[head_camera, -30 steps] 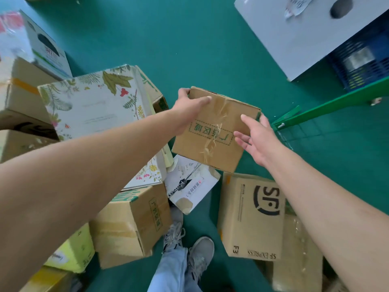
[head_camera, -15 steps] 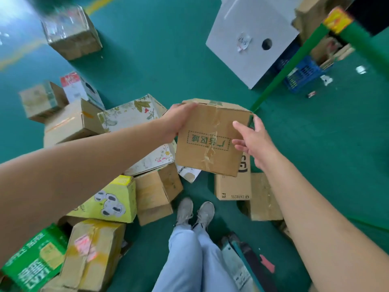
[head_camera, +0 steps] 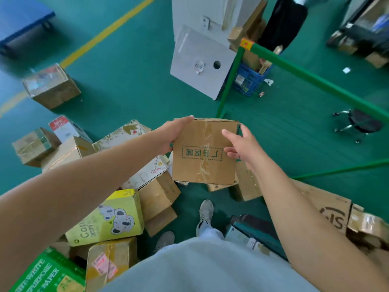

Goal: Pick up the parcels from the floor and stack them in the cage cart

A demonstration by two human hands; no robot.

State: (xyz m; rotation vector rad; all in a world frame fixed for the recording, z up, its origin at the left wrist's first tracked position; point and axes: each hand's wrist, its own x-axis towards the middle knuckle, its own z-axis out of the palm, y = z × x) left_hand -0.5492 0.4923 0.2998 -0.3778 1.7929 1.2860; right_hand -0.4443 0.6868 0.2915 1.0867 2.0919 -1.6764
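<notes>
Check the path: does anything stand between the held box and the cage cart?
Nothing visible does. The box is up off the floor, the left hand gripping its far left corner and the right hand against its right side. The cart's green rail lies ahead to the right, with only open floor between.

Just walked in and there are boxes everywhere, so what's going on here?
A person is clearing parcels off the green floor. Right now they hold one small brown carton up in the air: the left hand grips its left edge, and the right hand rests against its right side. Many other boxes lie around their feet, among them a yellow koala box. The green cage cart frame stands ahead to the right; the carton is not in it yet.
</notes>
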